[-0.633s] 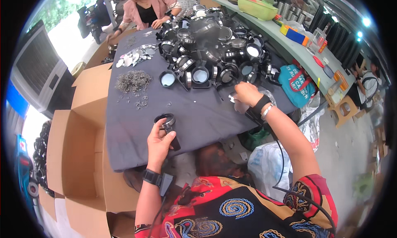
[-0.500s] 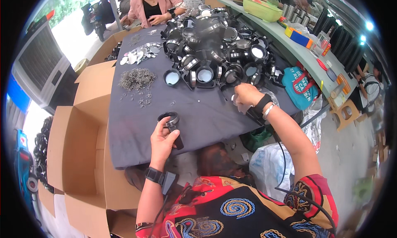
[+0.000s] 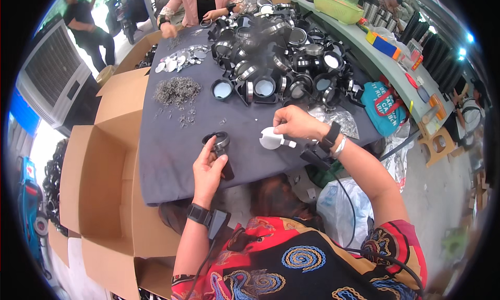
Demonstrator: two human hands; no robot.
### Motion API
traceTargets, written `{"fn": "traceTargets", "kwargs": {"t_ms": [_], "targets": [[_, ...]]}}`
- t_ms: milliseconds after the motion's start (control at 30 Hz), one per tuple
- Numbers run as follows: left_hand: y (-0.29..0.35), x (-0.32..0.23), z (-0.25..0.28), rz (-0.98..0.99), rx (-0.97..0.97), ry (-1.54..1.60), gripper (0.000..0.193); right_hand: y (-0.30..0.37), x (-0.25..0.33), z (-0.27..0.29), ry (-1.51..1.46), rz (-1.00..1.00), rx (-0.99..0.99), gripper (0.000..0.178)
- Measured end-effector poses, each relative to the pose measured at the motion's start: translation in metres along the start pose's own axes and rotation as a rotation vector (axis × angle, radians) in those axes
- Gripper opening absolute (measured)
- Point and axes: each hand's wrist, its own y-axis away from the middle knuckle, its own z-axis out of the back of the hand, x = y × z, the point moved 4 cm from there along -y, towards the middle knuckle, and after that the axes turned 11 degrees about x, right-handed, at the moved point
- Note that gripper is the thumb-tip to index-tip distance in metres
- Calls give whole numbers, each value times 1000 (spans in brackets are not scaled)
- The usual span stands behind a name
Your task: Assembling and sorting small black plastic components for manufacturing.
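Over the near part of the cloth-covered table, my left hand (image 3: pixel 207 176) is closed around a black round ring-shaped part with a handle (image 3: pixel 223 141). To its right, my right hand (image 3: pixel 298 122) pinches a thin white disc with a narrow tab (image 3: pixel 270 139) by its upper edge. The disc hangs above the cloth, apart from the ring part. A crumpled clear plastic bag (image 3: pixel 341 124) lies beyond my right wrist. Farther back is a heap of similar black ring parts with silver bands (image 3: pixel 276 60), a few of them with pale round faces.
Small metal clips (image 3: pixel 178 91) and silver discs (image 3: pixel 182 59) lie in piles on the left of the table. An open cardboard box (image 3: pixel 107 180) stands left. A teal bag (image 3: pixel 380 99) sits at the right edge. Across the table is a person in a pink jacket (image 3: pixel 190 5).
My right hand has moved left and brought the white disc out into view. My left hand stays nearly in place with the ring part. A standing person has appeared at the far left.
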Motion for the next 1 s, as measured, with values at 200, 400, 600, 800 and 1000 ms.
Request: {"fn": "traceTargets", "kwargs": {"t_ms": [200,400,600,800,1000], "targets": [[1,-1,-6,7,-21,49,56,-1,-12,-31,13,-175,-120,15],[0,2,-3,0,-41,41,58,39,3,-31,651,289,-195,29],[0,6,4,-10,-56,89,57,51,-1,-43,817,339,-113,20],[-1,9,1,11,-28,74,65,32,44,-42,523,497,-364,8],[0,3,-1,-2,-60,39,75,-22,83,-72,543,621,-542,12]]}}
